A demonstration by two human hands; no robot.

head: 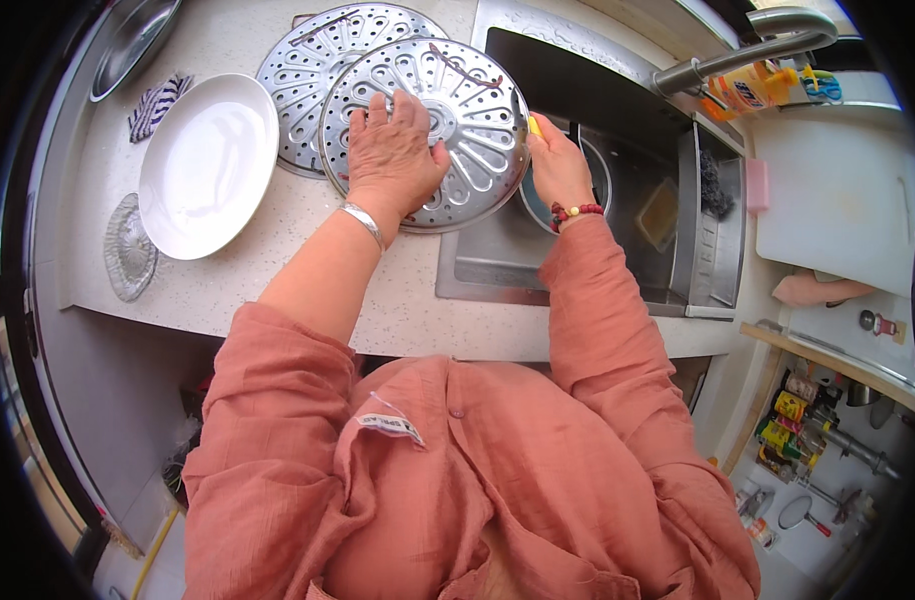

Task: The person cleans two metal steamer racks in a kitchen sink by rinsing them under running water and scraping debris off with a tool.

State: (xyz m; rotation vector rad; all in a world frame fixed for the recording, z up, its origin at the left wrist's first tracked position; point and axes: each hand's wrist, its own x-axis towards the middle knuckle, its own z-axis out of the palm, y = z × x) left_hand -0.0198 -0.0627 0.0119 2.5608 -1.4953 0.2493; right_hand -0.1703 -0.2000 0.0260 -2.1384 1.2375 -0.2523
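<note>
My left hand (pixel 397 146) lies with fingers spread on the face of a round perforated metal steamer plate (pixel 476 161), which bears a thin brown wire handle. At the plate's right edge, over the sink, my right hand (pixel 564 169) holds a small yellow thing (pixel 534 126), mostly hidden by the fingers. A second perforated steamer plate (pixel 300 82) lies partly under the first on the speckled counter. Below my right hand, a round pot or bowl (pixel 602 172) stands in the steel sink (pixel 502 270). Whether my left fingers grip the plate cannot be told.
Left of the plates are a white oval dish (pixel 209 165), a ribbed glass dish (pixel 129 251), a striped cloth (pixel 158 106) and a metal basin (pixel 131 45). The faucet (pixel 742 56) reaches in at the upper right, near an orange detergent bottle (pixel 750 88) and a white board (pixel 840 187).
</note>
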